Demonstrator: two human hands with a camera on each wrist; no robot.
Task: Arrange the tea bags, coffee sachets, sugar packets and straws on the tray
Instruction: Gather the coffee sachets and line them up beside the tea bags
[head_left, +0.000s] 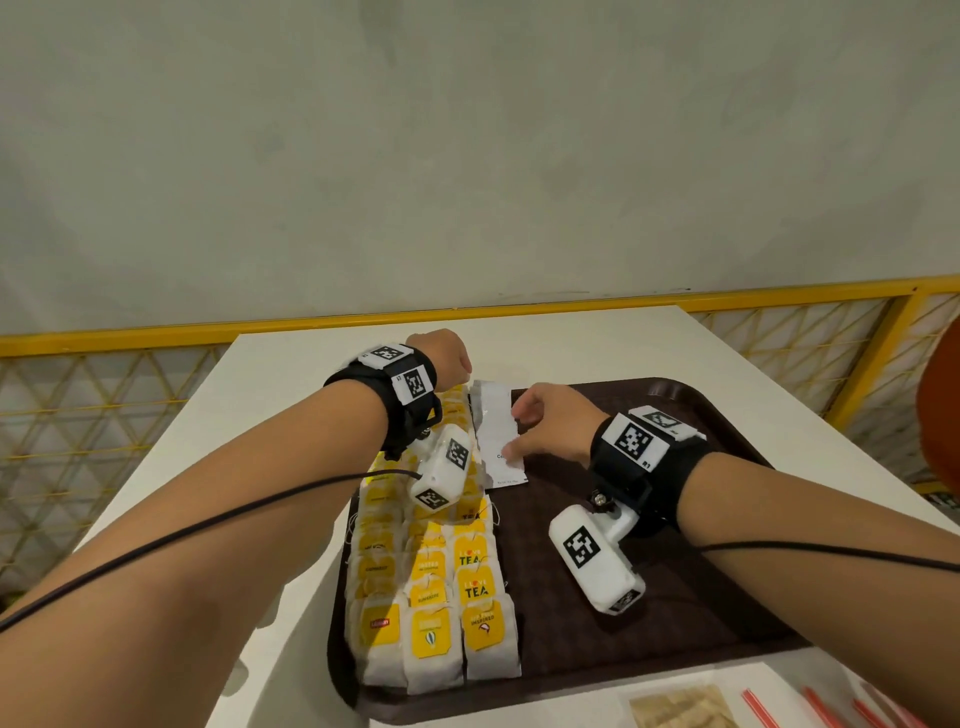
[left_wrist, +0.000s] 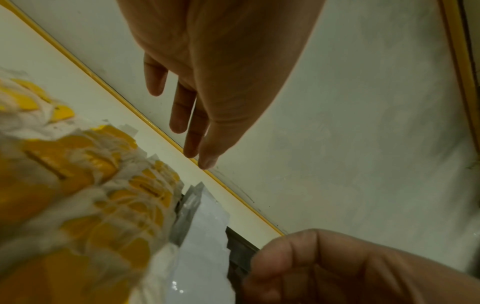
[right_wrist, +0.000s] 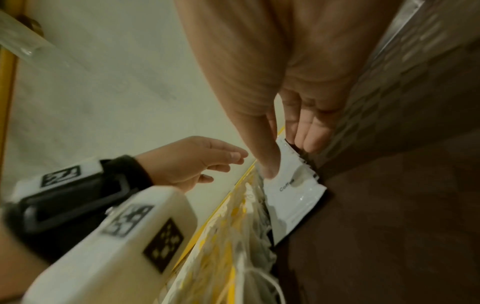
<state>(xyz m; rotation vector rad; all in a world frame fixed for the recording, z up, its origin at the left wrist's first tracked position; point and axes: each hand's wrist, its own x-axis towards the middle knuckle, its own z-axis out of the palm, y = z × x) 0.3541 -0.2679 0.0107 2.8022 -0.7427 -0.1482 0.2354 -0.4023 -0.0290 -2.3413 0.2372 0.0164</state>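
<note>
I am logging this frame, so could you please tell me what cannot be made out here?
- Head view: left hand fingers, hidden behind its wrist.
- Head view: coffee sachet print, covered by the right hand.
- Head view: straws, cut by the bottom edge.
- Left wrist view: tea bags, blurred.

Readable on the yellow tea bag tags (head_left: 470, 574): "I LOVE TEA" twice, with a heart for the O, plus "INSPIRED" on the front one. White coffee sachet (right_wrist: 293, 197) reads "Co..." then gets cut off, rest too blurry. Wrist markers (head_left: 632, 439) just carry black-and-white square codes.
</note>
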